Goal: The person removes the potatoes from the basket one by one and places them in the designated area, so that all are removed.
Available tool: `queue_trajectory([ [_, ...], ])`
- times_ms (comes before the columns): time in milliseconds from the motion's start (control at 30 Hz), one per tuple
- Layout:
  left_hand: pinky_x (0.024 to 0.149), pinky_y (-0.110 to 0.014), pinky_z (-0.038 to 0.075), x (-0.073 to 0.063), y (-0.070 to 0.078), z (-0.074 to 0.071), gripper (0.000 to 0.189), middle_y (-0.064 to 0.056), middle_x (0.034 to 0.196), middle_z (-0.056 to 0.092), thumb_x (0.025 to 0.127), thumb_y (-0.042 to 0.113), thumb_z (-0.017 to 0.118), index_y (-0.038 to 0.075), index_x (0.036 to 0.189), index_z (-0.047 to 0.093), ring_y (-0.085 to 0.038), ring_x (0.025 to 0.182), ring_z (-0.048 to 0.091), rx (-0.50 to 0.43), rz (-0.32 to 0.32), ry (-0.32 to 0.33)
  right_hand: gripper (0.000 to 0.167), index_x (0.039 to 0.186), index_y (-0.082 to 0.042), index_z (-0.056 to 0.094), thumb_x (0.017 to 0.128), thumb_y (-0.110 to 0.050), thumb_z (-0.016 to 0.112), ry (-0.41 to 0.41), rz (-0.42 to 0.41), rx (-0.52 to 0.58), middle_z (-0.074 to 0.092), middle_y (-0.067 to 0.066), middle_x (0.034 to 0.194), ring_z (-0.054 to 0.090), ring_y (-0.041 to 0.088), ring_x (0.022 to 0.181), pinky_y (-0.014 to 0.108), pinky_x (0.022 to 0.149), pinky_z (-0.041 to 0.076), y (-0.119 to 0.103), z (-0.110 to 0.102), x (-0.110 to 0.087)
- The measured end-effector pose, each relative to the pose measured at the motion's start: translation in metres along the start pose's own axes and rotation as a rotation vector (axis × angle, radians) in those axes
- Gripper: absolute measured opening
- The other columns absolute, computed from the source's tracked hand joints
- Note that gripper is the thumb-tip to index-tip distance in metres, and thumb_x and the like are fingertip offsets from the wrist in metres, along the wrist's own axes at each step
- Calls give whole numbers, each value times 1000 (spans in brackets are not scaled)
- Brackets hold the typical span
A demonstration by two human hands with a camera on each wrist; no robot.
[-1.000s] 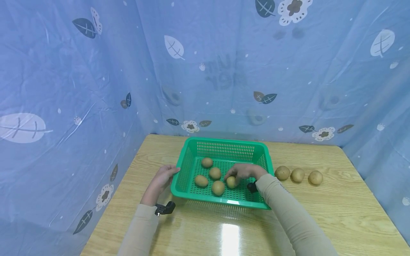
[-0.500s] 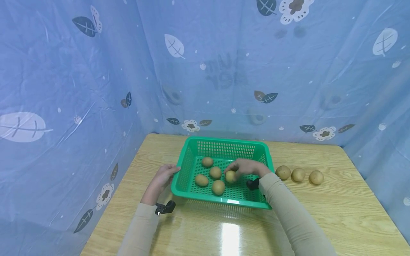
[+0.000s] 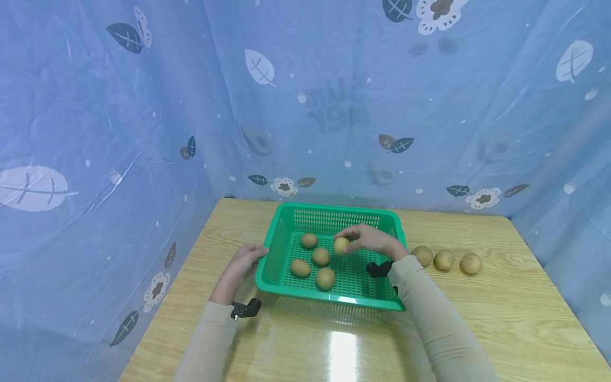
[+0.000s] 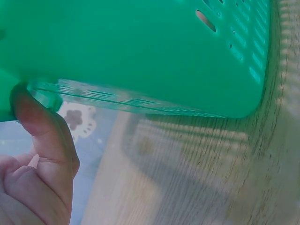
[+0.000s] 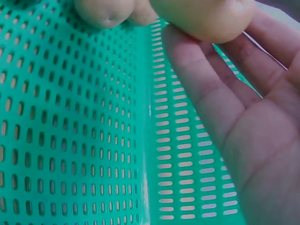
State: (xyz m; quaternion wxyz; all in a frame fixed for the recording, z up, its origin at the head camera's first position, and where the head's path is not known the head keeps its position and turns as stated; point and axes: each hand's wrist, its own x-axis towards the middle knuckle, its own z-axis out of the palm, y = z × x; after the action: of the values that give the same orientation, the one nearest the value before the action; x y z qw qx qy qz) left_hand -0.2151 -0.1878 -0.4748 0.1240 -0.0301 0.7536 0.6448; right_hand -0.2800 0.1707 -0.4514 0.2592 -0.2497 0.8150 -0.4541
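Note:
A green plastic basket (image 3: pixel 305 294) with slotted sides stands on the table. My left hand (image 3: pixel 242 265) grips its left rim; in the left wrist view the thumb (image 4: pixel 35 112) bends against the rim. My right hand (image 3: pixel 369 240) holds a potato (image 3: pixel 341 246) between fingers and thumb, inside the basket's outline near its right half. The right wrist view shows that potato (image 5: pixel 206 21) at the fingertips, over the slotted floor. Several other potatoes lie on the basket floor to its left, among them a potato (image 3: pixel 321 257) in the middle and a potato (image 3: pixel 325 278) near the front wall.
To the right of the basket, three more potatoes lie in a row on the wooden table (image 3: pixel 501 313); the middle potato (image 3: pixel 444 260) is among them. A blue patterned curtain (image 3: pixel 324 138) hangs behind and at both sides.
My right hand has lifted the potato and moved it toward the back of the basket, away from the front potatoes. The left hand keeps its place on the rim.

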Motion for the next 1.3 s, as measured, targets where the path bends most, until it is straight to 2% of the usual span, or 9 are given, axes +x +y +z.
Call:
queue_trajectory([
  [300,80,-29,55,0,1,-1,37,-20,105,66,97,20,52,-11,117,54,-19,87,68,-7,-5,2,53,133,-12,54,86,-27,70,92,-22,71,56,9,132,54,27,118,45,96,47,-5,-4,-3],
  [467,81,-30,55,3,-1,-1,37,-21,107,65,98,20,51,-10,117,54,-20,90,68,-7,-14,0,53,132,-15,55,84,-31,71,152,-33,76,57,9,132,55,27,117,46,96,47,-5,-9,-8],
  [733,82,-30,55,3,-2,-2,39,-23,111,63,98,21,50,-11,119,52,-22,93,68,-12,-16,-10,56,135,-5,51,86,-27,70,266,-74,93,56,12,130,54,28,118,47,96,46,-6,-20,-28],
  [833,83,-30,55,3,-2,-2,38,-22,111,64,98,21,51,-11,119,53,-22,93,68,-15,-10,-13,54,136,-7,51,88,-27,68,293,-79,115,52,12,134,52,29,120,51,97,44,-6,-26,-36],
  [1000,82,-30,55,1,-1,-2,39,-19,108,65,97,21,52,-11,119,53,-20,92,68,-15,0,-12,53,137,-11,49,90,-30,65,330,-87,80,45,12,141,48,34,126,53,99,42,-9,-34,-53],
  [1100,81,-30,55,1,-1,-2,39,-18,105,66,97,21,52,-11,118,53,-18,90,68,-8,4,-10,55,139,-11,47,91,-31,64,346,-79,98,44,12,142,49,29,125,54,100,41,-9,-39,-63],
  [1167,81,-30,55,1,-1,-2,38,-16,104,67,97,21,52,-10,118,54,-17,88,68,-9,-1,-2,55,140,-11,45,92,-30,63,361,-82,107,45,12,141,52,22,121,54,100,41,-8,-42,-70],
  [1300,82,-31,55,1,-1,-1,36,-15,103,67,97,21,52,-8,118,55,-16,87,67,-5,-11,4,52,141,-12,45,93,-27,61,410,-112,110,52,2,134,56,6,112,36,97,46,-4,-48,-84],
])
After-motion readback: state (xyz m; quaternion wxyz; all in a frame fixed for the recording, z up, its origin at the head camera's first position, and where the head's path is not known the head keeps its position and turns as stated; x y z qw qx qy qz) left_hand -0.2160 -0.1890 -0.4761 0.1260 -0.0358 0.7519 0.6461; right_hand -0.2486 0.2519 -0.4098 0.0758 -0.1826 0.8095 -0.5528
